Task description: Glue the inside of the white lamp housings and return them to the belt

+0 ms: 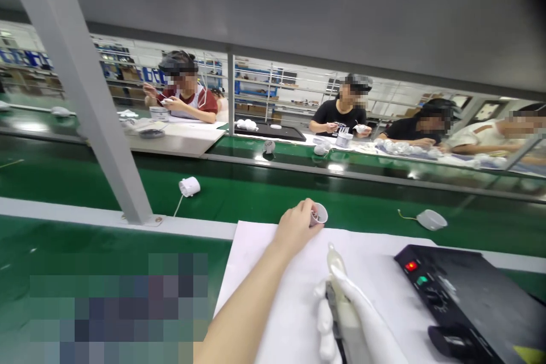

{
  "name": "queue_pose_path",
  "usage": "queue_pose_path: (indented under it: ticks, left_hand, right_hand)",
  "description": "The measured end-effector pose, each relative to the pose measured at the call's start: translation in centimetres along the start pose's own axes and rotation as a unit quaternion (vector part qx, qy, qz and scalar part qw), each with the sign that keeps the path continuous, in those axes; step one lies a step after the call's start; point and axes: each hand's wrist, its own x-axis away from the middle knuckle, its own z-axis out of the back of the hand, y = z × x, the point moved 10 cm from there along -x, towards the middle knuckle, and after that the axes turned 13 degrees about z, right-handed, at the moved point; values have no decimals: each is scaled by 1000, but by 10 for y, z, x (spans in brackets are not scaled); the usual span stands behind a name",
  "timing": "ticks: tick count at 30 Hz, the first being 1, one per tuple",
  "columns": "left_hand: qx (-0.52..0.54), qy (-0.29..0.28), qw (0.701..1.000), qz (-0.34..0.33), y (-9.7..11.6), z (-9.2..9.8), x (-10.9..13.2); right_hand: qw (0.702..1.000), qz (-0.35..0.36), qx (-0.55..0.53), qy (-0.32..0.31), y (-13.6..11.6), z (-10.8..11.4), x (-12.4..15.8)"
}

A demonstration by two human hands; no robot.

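Note:
My left hand [296, 227] is bare and holds a small white cup [319, 214] by its side, with dark contents showing inside. It is raised over the far edge of a white paper sheet [273, 261]. My right hand [326, 318] wears a white glove and grips a translucent dispensing syringe [336, 261] at the bottom of the view. Its tip points up and away from me, and a dark holder shows along its lower part. The lower end of the syringe is cut off by the frame edge.
A black control box [443, 301] with red and green lights and a knob stands to the right. White lamp fittings with wires [190, 186] [431, 219] lie on the green conveyor belt [256, 182]. Several co-workers [341, 108] sit beyond it, behind a grey steel post [85, 85].

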Motion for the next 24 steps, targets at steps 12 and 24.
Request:
queue_pose_path:
  ticks: [12,24]
  left_hand:
    - [63,104,942,-312,65,19,42]
    - [35,105,920,-375,81,12,54]
  right_hand:
    - [995,62,-44,59,-32,19,-16]
    - [992,85,-58,79,-36,23,-21]
